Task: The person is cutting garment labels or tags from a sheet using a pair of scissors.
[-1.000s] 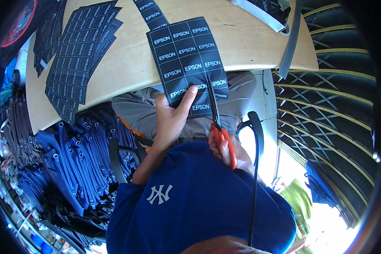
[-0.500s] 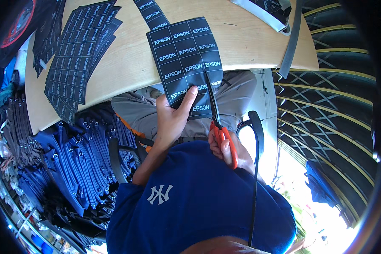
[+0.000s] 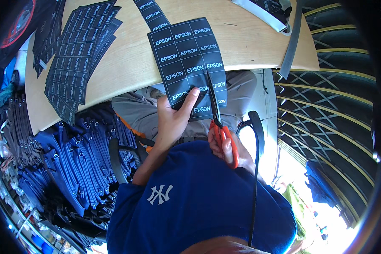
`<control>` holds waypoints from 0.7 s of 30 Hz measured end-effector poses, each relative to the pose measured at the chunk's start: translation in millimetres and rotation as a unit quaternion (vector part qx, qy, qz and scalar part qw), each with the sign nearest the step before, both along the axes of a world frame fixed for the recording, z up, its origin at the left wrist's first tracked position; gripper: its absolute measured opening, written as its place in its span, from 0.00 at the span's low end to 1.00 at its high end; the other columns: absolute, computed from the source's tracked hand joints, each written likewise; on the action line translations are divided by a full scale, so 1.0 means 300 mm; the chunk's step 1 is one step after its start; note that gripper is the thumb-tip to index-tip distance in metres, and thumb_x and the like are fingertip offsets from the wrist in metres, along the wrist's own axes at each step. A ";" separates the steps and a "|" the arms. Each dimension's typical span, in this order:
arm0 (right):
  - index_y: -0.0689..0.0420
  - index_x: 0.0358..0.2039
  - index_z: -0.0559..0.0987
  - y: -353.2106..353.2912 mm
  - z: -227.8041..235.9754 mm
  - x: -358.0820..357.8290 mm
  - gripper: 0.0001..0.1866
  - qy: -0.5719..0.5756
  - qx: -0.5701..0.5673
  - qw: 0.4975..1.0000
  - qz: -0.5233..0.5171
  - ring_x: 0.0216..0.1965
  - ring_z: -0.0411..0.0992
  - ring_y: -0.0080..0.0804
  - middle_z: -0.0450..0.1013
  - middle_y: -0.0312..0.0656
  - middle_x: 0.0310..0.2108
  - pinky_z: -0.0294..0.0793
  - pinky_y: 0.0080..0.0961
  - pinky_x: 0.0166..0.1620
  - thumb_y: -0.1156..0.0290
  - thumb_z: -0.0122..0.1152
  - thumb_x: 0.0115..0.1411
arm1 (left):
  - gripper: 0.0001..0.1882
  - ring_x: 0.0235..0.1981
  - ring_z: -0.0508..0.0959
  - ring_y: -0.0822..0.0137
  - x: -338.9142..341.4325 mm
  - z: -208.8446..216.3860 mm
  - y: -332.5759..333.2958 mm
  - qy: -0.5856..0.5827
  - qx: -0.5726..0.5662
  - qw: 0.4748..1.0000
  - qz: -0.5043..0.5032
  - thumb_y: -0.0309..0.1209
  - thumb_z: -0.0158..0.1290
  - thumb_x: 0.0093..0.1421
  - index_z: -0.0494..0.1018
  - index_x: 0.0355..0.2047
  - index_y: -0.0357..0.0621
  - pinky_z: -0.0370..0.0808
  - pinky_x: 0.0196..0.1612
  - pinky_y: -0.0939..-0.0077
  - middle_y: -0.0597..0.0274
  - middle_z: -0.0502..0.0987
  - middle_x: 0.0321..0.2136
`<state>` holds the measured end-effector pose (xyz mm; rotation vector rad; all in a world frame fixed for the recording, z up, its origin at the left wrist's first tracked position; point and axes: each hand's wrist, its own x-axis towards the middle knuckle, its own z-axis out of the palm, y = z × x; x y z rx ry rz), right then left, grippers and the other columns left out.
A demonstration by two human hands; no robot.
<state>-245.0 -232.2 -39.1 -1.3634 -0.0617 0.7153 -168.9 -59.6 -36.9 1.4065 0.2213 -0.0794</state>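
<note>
My left hand [image 3: 176,114] grips the lower part of a black sheet of printed labels [image 3: 180,57], thumb on top and fingers hidden beneath. White lines divide the sheet into rectangles. My right hand [image 3: 230,146] is wrapped round the red handles of a pair of scissors [image 3: 224,139]. The dark blades point away from me and lie in a lengthwise cut between the right column and the rest of the sheet. Beside the blades, the right column's near end stands slightly apart. The sheet's far half lies over the table edge, its near half above my lap.
More black label sheets [image 3: 78,55] lie overlapped on the left of the wooden table [image 3: 127,55]. A narrow label strip [image 3: 151,15] lies beyond my sheet. A dark strap [image 3: 293,46] hangs over the right edge. Blue straps with metal rings [image 3: 82,161] hang at the left; a folding metal gate [image 3: 330,97] stands at the right.
The right column's near end, curled under before, now lies flatter and farther out beside the blades. The sheet, both hands and the scissors have shifted very slightly.
</note>
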 end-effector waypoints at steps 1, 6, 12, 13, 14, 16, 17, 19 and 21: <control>0.64 0.32 0.67 0.003 0.003 0.000 0.39 0.005 -0.004 1.000 -0.005 0.16 0.61 0.19 0.61 0.32 0.15 0.60 0.18 0.21 0.31 0.37 0.56 | 0.07 0.27 0.75 0.80 0.000 0.000 -0.001 -0.003 -0.001 1.000 0.005 0.26 0.55 0.57 0.76 0.34 0.33 0.72 0.30 0.85 0.64 0.78 0.27; 0.65 0.32 0.67 0.016 -0.001 -0.007 0.39 0.020 0.004 0.999 -0.034 0.16 0.61 0.18 0.60 0.32 0.14 0.59 0.17 0.20 0.32 0.38 0.56 | 0.08 0.27 0.75 0.79 0.000 0.006 -0.005 -0.008 0.007 1.000 0.003 0.26 0.55 0.58 0.76 0.34 0.34 0.72 0.30 0.84 0.64 0.79 0.28; 0.64 0.30 0.68 0.028 0.031 0.010 0.34 0.043 -0.028 0.998 -0.035 0.15 0.63 0.19 0.62 0.32 0.13 0.61 0.18 0.19 0.39 0.36 0.62 | 0.08 0.27 0.76 0.78 0.003 0.010 -0.005 -0.015 0.005 1.000 0.003 0.27 0.55 0.58 0.76 0.35 0.34 0.72 0.30 0.84 0.63 0.79 0.28; 0.63 0.28 0.68 0.031 0.042 0.016 0.32 0.058 -0.052 0.996 -0.034 0.14 0.63 0.20 0.62 0.33 0.13 0.61 0.18 0.19 0.42 0.35 0.63 | 0.08 0.27 0.76 0.78 0.004 0.010 -0.004 -0.014 0.005 1.000 0.002 0.27 0.55 0.58 0.76 0.35 0.34 0.73 0.30 0.84 0.63 0.79 0.28; 0.62 0.27 0.68 0.032 0.048 0.020 0.30 0.073 -0.077 0.994 -0.033 0.14 0.64 0.20 0.63 0.33 0.12 0.62 0.19 0.19 0.45 0.35 0.65 | 0.08 0.27 0.76 0.78 0.004 0.010 -0.004 -0.013 0.006 1.000 0.001 0.27 0.55 0.58 0.76 0.34 0.34 0.73 0.30 0.84 0.63 0.79 0.28; 0.62 0.26 0.68 0.032 0.049 0.022 0.29 0.065 -0.087 0.994 -0.030 0.13 0.64 0.21 0.63 0.33 0.11 0.62 0.19 0.18 0.47 0.35 0.66 | 0.08 0.27 0.76 0.78 0.004 0.010 -0.004 -0.014 0.004 1.000 0.002 0.27 0.55 0.58 0.76 0.34 0.33 0.73 0.30 0.84 0.62 0.79 0.28; 0.62 0.25 0.68 0.032 0.049 0.023 0.28 0.057 -0.097 0.993 -0.027 0.12 0.64 0.22 0.63 0.34 0.10 0.62 0.20 0.17 0.49 0.35 0.66 | 0.08 0.28 0.76 0.78 0.004 0.009 -0.004 -0.015 0.001 1.000 0.003 0.27 0.55 0.58 0.76 0.34 0.33 0.73 0.30 0.84 0.62 0.79 0.28; 0.61 0.24 0.68 0.030 0.044 0.022 0.27 0.051 -0.102 0.993 -0.027 0.12 0.64 0.22 0.62 0.34 0.10 0.62 0.20 0.17 0.50 0.35 0.67 | 0.08 0.28 0.76 0.78 0.005 0.009 -0.004 -0.011 -0.003 1.000 0.004 0.26 0.55 0.58 0.76 0.34 0.33 0.73 0.30 0.84 0.62 0.79 0.28; 0.61 0.23 0.68 0.028 0.045 0.024 0.27 0.046 -0.107 0.993 -0.028 0.11 0.64 0.22 0.62 0.34 0.09 0.62 0.20 0.17 0.51 0.35 0.67 | 0.07 0.28 0.76 0.78 0.005 0.008 -0.005 -0.007 -0.006 1.000 0.005 0.26 0.55 0.58 0.76 0.34 0.33 0.73 0.30 0.84 0.63 0.79 0.28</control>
